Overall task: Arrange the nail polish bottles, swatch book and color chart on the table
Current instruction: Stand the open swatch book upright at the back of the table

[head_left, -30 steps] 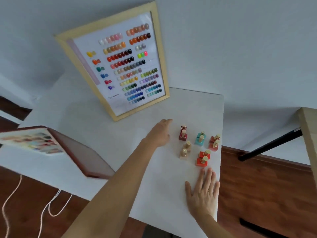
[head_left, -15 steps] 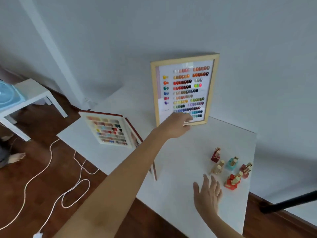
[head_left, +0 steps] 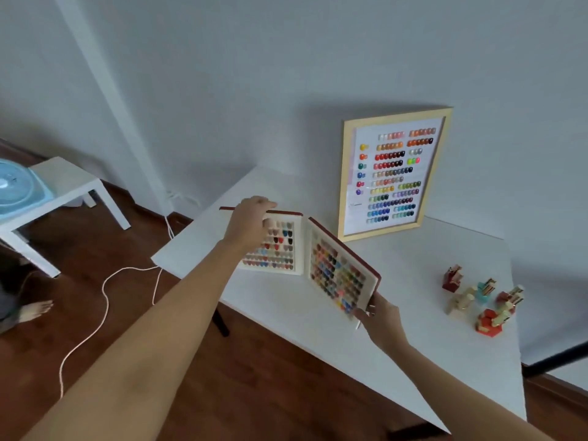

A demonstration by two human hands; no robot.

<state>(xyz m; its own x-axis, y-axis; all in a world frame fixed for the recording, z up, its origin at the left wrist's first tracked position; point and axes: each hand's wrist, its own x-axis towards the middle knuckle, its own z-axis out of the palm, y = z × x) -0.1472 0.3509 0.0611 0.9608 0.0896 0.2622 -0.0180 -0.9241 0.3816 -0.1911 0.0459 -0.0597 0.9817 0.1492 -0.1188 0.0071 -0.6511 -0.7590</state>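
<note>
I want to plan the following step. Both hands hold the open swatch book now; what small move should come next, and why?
Probably lower the swatch book onto the bare table in front of it. The left hand grips its far cover, the right hand its near corner, and the right page tilts off the table.

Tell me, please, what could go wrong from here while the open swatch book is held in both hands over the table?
1. The swatch book is open, with the left hand on the left cover's top edge and the right hand pinching a lower corner; that thin corner grip might slip.
2. Swung rightward, it could topple the nail polish bottles.
3. The framed color chart leans against the wall just behind; a bump might tip it.
</note>
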